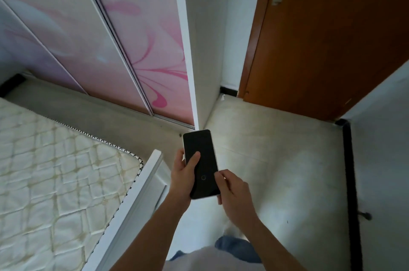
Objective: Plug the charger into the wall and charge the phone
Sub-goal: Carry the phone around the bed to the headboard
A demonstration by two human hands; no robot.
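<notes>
A black phone (202, 155) with a dark screen showing a small round icon is held upright in front of me, above the floor. My left hand (182, 176) grips its left edge, thumb resting on the screen. My right hand (234, 191) touches the phone's lower right edge with its fingertips. No charger or wall socket is in view.
A bare quilted mattress (51, 171) in a white bed frame (137, 191) lies at the left. A pink flowered sliding wardrobe (137, 49) stands ahead. A brown wooden door (327, 45) is at the upper right. Pale tiled floor (276, 149) spreads between them, with a wall (382, 160) at the right.
</notes>
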